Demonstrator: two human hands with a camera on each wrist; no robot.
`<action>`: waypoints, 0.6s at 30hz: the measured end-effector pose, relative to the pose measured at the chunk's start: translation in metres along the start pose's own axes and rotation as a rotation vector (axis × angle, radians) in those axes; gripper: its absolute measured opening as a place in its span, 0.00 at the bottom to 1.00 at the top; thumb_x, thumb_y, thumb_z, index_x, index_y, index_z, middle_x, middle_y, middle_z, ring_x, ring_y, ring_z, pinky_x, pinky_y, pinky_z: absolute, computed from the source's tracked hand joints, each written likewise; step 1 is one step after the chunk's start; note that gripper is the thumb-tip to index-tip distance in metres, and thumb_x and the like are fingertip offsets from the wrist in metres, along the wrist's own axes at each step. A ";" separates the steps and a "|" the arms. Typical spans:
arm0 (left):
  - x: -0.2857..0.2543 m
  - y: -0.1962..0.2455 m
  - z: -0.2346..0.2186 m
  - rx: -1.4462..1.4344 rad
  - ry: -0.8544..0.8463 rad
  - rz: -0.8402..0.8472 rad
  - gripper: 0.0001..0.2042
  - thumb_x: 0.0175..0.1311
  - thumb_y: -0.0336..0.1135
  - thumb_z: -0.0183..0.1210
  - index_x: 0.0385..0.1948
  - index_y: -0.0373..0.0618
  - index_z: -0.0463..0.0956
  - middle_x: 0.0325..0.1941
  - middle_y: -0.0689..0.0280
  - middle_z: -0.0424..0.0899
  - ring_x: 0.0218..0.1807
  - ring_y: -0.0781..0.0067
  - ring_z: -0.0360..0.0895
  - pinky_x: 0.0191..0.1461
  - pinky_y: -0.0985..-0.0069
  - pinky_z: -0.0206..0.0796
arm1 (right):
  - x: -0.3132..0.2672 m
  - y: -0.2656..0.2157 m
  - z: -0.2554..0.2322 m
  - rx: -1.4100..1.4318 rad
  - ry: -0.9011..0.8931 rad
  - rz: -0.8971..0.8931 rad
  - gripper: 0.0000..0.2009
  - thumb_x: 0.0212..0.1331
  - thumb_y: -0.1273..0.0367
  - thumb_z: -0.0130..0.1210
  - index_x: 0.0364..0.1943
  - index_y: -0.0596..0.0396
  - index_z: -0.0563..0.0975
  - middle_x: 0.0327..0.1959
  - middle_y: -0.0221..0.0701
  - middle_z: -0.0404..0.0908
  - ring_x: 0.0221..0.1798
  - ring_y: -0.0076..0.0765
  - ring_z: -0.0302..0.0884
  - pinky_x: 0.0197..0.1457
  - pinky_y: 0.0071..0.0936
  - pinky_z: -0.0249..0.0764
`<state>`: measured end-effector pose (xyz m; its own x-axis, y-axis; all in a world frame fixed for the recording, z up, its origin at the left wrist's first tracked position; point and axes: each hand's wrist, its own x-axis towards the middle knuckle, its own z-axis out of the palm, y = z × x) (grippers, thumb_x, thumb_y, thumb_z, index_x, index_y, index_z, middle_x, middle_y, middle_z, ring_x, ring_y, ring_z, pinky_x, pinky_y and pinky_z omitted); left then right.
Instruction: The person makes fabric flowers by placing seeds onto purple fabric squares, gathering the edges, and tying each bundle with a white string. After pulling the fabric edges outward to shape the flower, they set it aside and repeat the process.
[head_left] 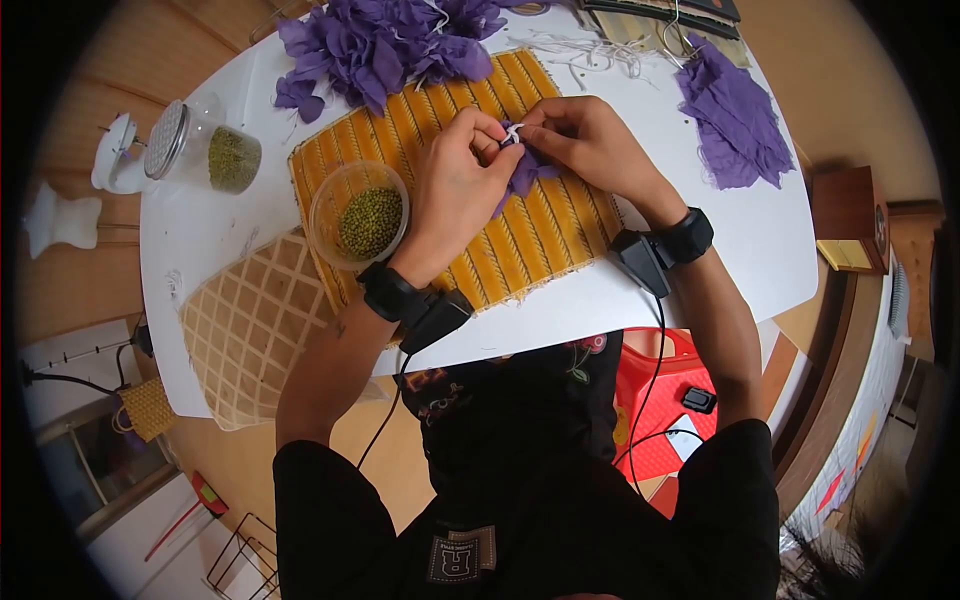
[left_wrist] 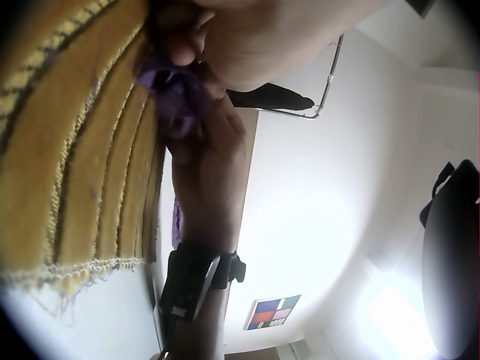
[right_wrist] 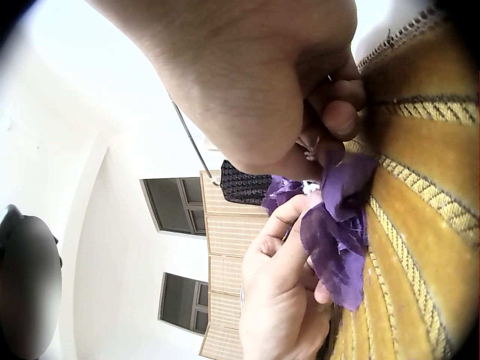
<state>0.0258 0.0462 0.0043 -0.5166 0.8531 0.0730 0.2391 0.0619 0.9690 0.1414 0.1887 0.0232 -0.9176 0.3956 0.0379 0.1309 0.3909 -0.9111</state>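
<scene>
A small piece of purple cloth point(head_left: 530, 172) is bunched up between the two hands, over the yellow striped mat. White string point(head_left: 512, 132) loops round its gathered top. My left hand point(head_left: 458, 185) pinches the bunched neck of the cloth between thumb and fingers. From the other side, my right hand point(head_left: 598, 150) pinches the string with thumb and forefinger, close to the left fingertips. In the right wrist view the loose flaps of the purple cloth point(right_wrist: 337, 240) hang below the left hand point(right_wrist: 281, 300). What the cloth wraps is hidden.
Beside the left forearm, a clear tub point(head_left: 325, 225) of green beans stands on the striped mat point(head_left: 500, 265). A lidded jar point(head_left: 205, 145) is further left. Purple cloth pieces point(head_left: 370, 50) are heaped behind, with more purple cloth point(head_left: 735, 120) and loose white strings point(head_left: 600, 50) at right.
</scene>
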 end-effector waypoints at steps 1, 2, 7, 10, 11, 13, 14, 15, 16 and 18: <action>-0.001 0.002 0.000 0.009 0.039 0.019 0.12 0.58 0.21 0.61 0.37 0.39 0.65 0.21 0.71 0.69 0.22 0.87 0.70 0.20 0.87 0.59 | 0.000 0.000 0.000 0.013 -0.006 0.012 0.08 0.59 0.71 0.55 0.35 0.63 0.81 0.24 0.29 0.80 0.27 0.20 0.73 0.34 0.21 0.70; -0.002 0.003 0.000 0.019 0.077 0.038 0.12 0.58 0.21 0.61 0.37 0.38 0.65 0.22 0.71 0.70 0.22 0.87 0.70 0.20 0.87 0.60 | 0.000 0.000 0.000 0.013 -0.007 0.012 0.08 0.59 0.71 0.55 0.35 0.63 0.81 0.24 0.29 0.80 0.27 0.20 0.73 0.34 0.21 0.70; -0.004 0.006 0.000 0.153 0.086 0.053 0.09 0.55 0.25 0.64 0.30 0.39 0.70 0.21 0.67 0.75 0.20 0.81 0.72 0.22 0.80 0.62 | 0.000 -0.003 0.000 -0.023 0.007 0.004 0.08 0.59 0.71 0.55 0.35 0.62 0.81 0.24 0.28 0.80 0.27 0.20 0.73 0.34 0.21 0.70; -0.004 0.008 0.001 0.165 0.085 0.030 0.09 0.54 0.29 0.65 0.27 0.39 0.72 0.18 0.64 0.77 0.18 0.74 0.74 0.24 0.74 0.64 | 0.001 0.001 0.000 -0.002 0.006 -0.015 0.08 0.58 0.71 0.55 0.36 0.62 0.81 0.23 0.28 0.80 0.27 0.20 0.73 0.34 0.21 0.70; -0.004 0.008 0.001 0.169 0.089 0.051 0.08 0.55 0.28 0.64 0.27 0.39 0.73 0.17 0.64 0.77 0.17 0.74 0.74 0.23 0.74 0.64 | 0.001 0.001 0.000 -0.001 0.007 -0.015 0.08 0.58 0.71 0.55 0.36 0.62 0.81 0.23 0.28 0.80 0.27 0.20 0.73 0.34 0.21 0.70; -0.004 0.009 0.001 0.138 0.091 0.023 0.07 0.56 0.28 0.63 0.27 0.38 0.73 0.16 0.64 0.77 0.17 0.74 0.74 0.22 0.74 0.64 | 0.000 0.002 0.000 -0.039 0.008 -0.036 0.08 0.59 0.71 0.55 0.36 0.62 0.81 0.23 0.28 0.80 0.27 0.20 0.72 0.34 0.21 0.70; -0.004 0.011 0.001 0.106 0.093 -0.004 0.06 0.57 0.28 0.61 0.28 0.38 0.74 0.16 0.64 0.77 0.17 0.75 0.74 0.22 0.74 0.63 | 0.001 0.002 0.000 -0.039 0.009 -0.036 0.08 0.59 0.71 0.55 0.36 0.62 0.81 0.23 0.28 0.80 0.27 0.20 0.72 0.34 0.21 0.70; -0.005 0.011 0.000 0.107 0.092 -0.004 0.06 0.57 0.28 0.61 0.28 0.38 0.74 0.16 0.64 0.77 0.17 0.75 0.74 0.22 0.74 0.63 | 0.001 0.003 0.000 -0.048 0.018 -0.043 0.09 0.59 0.70 0.55 0.35 0.62 0.81 0.24 0.29 0.80 0.27 0.20 0.73 0.34 0.21 0.70; -0.005 0.012 0.000 0.093 0.095 0.001 0.05 0.58 0.27 0.60 0.28 0.38 0.73 0.16 0.64 0.77 0.17 0.74 0.75 0.22 0.74 0.64 | 0.001 0.004 0.000 -0.058 0.029 -0.051 0.09 0.59 0.70 0.55 0.35 0.62 0.81 0.24 0.30 0.81 0.27 0.21 0.74 0.35 0.22 0.71; -0.004 0.013 0.000 0.081 0.093 0.009 0.05 0.59 0.27 0.59 0.27 0.37 0.73 0.17 0.64 0.78 0.16 0.74 0.75 0.22 0.74 0.64 | 0.001 0.005 -0.001 -0.051 0.052 -0.031 0.09 0.58 0.70 0.55 0.35 0.62 0.81 0.25 0.32 0.82 0.27 0.23 0.76 0.35 0.22 0.71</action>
<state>0.0309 0.0435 0.0168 -0.5874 0.8022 0.1069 0.3078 0.0993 0.9462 0.1415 0.1916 0.0190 -0.9012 0.4244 0.0882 0.1229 0.4453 -0.8869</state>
